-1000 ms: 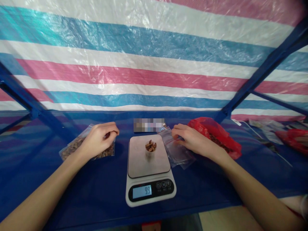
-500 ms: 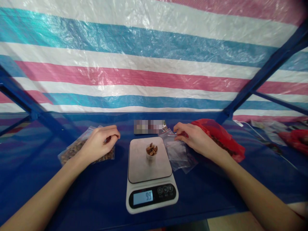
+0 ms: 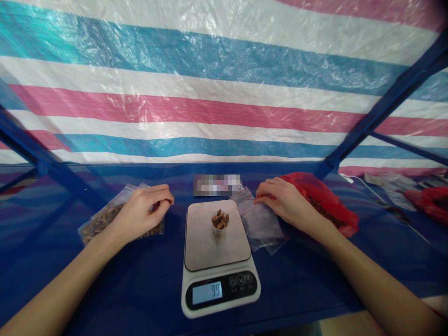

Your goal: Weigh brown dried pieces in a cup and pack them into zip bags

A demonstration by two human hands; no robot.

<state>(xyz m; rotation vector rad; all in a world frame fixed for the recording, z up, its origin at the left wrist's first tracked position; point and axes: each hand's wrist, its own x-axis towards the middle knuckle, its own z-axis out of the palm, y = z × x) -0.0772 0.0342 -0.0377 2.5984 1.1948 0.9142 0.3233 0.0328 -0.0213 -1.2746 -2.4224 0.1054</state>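
A small cup of brown dried pieces point(image 3: 220, 223) stands on the steel plate of a white digital scale point(image 3: 217, 256), whose display reads 9.9. My left hand point(image 3: 149, 207) hovers left of the scale, fingers curled to the thumb, with nothing visible in them. Under it lies a clear zip bag point(image 3: 103, 221) filled with brown pieces, partly covered by the hand and wrist. To the right of the scale, my right hand point(image 3: 280, 198) pinches the upper edge of a flat clear zip bag point(image 3: 262, 224). More such bags lie beneath that one.
Behind my right hand an open red plastic bag point(image 3: 325, 205) holds brown pieces. A blurred-out card or packet point(image 3: 215, 185) lies behind the scale. A cable, clear packets and another red bag point(image 3: 429, 203) are at far right. Blue metal frame bars point(image 3: 374, 116) rise on both sides before striped sheeting.
The top zip bag under my right fingers has shifted and spread toward the lower right. My left hand keeps about the same pose. The scale still reads 9.9.
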